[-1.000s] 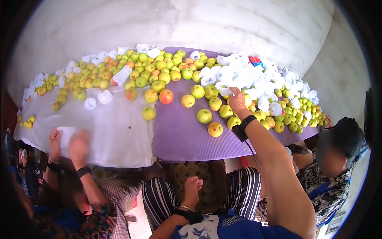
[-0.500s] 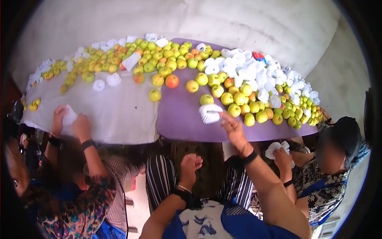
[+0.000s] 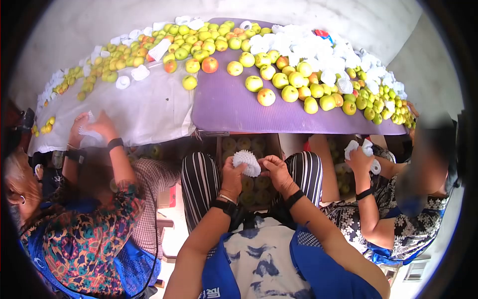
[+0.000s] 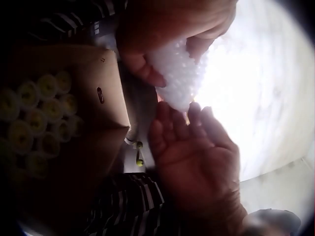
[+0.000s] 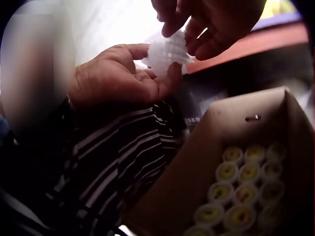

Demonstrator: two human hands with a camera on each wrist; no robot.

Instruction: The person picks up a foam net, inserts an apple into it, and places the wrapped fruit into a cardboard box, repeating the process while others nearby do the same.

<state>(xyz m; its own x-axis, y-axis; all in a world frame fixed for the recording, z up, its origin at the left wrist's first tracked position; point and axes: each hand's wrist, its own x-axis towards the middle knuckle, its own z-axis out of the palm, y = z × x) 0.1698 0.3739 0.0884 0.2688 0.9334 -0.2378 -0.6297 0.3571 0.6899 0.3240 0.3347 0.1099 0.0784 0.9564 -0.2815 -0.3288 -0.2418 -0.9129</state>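
Observation:
A white foam fruit net (image 3: 247, 163) is between my two hands, above the lap and the open carton (image 3: 256, 184). My left hand (image 3: 232, 178) grips the net, with thumb and fingers curled round its textured side. My right hand (image 3: 279, 172) pinches at its edge with bent fingers, thumb tip near the index tip. In the left wrist view the net (image 4: 177, 73) bulges between the left fingers, and the right fingertips meet its lower end. The right wrist view shows the net (image 5: 167, 55) lying over the left palm. Its inside is hidden.
Green-yellow apples (image 3: 296, 79) and a heap of white foam nets (image 3: 318, 52) cover the back of the purple mat (image 3: 219, 109). Netted apples (image 5: 246, 194) stand in rows in the carton. People sit close on both sides, their hands (image 3: 102, 127) also holding nets.
My right hand has come back from over the purple mat with a foam net, down to my left hand, which now grips it. The head view has tilted downward.

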